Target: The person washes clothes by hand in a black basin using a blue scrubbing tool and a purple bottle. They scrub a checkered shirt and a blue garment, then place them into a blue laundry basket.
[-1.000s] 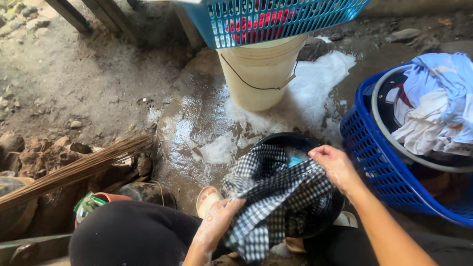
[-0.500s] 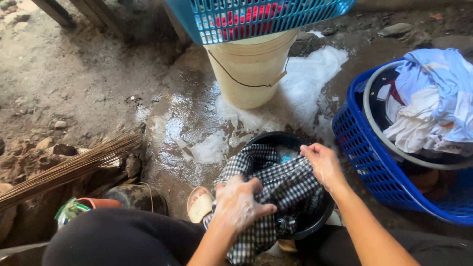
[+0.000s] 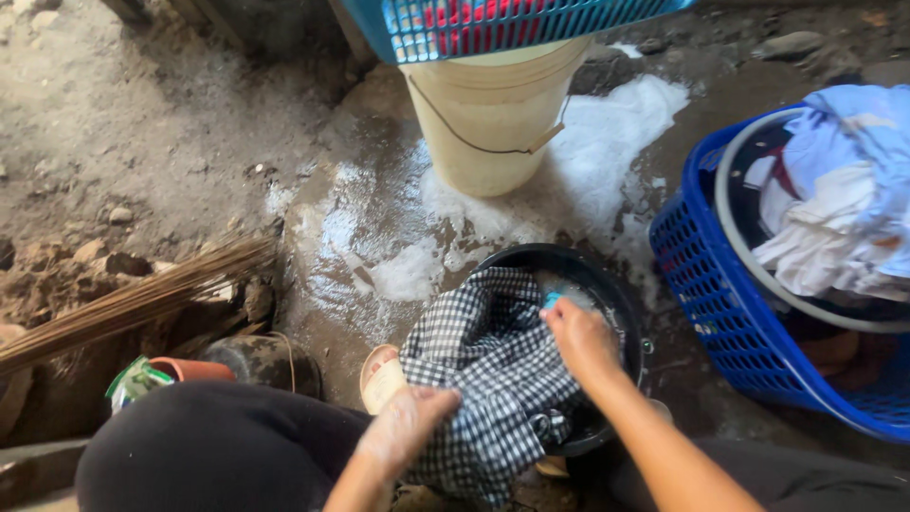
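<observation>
A black basin [image 3: 607,284] sits on the wet, foamy ground, and a black-and-white checked cloth [image 3: 493,370] hangs over its near rim, partly inside it. Beyond the basin stands a cream bucket [image 3: 493,114] with a blue basket [image 3: 493,24] on top, cut off by the upper edge; something red shows through its mesh. Right of the basin, a second blue basket [image 3: 720,284] holds a tub of pale laundry [image 3: 844,209], partly out of view. Left of the basin lies a bundle of broom straws [image 3: 133,303] beside a small green-and-white packet [image 3: 133,381], too crumpled to make out. The left hand [image 3: 408,427] has its grip pressed together on the cloth's near edge. The right hand [image 3: 583,341] bunches cloth inside the basin, fingers curled tight; a bit of blue shows by its fingertips.
</observation>
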